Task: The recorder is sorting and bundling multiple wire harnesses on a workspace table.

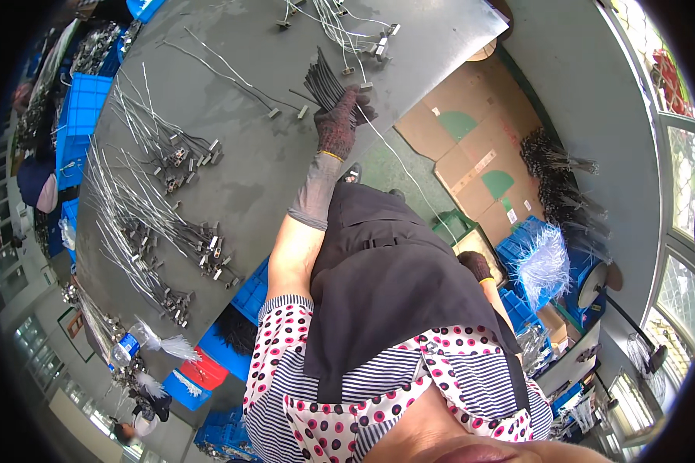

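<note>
Workshop; grey table (239,181) taken as reference. Left hand (339,127), gloved, closed round a bundle of thin dark tubes (324,82) above the table's right edge. Silvery cables (197,235) with small block connectors lie in bunches on the table's left half. Right hand (476,265), gloved, off the table's right side near a green crate (454,226); grip cannot be told. Cardboard (483,143) right of table; blue crates (83,108) along its left.

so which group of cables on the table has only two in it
The pair of cables just left of the left hand, each ending in a small connector. The other groups are clumps of many.
</note>
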A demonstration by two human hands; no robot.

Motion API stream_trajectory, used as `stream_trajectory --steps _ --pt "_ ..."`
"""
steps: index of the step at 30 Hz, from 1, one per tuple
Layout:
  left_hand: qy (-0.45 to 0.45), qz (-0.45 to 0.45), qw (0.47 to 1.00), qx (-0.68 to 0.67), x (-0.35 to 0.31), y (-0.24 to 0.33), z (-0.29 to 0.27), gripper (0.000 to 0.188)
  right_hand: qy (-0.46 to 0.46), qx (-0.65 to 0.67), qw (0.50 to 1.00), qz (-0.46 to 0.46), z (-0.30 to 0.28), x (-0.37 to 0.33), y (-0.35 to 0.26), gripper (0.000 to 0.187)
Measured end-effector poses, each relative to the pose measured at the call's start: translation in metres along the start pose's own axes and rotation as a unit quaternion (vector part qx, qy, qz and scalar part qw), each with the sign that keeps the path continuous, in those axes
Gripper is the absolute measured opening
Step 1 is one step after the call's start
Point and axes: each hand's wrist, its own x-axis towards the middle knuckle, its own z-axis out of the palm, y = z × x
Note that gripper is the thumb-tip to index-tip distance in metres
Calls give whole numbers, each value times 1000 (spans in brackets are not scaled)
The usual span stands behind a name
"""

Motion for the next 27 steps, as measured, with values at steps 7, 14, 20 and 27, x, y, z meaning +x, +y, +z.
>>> stream_trajectory --steps 7,14,20,27 --pt "-50 -60 996 45 -26 -5 -2 37 103 183 968 -137 -32 26 -47 29" --pt "-1 -1 998 -68 -27 11 3 22 128 303 905 -271 -109 29 -185 26" --pt "110 -9 987 -118 -2 37 -10 16 181 217 883 -376 -117 19 -222 17" --pt "184 28 982 -30 12 63 -26 26 68 352 923 -143 -115 62 -214 39"
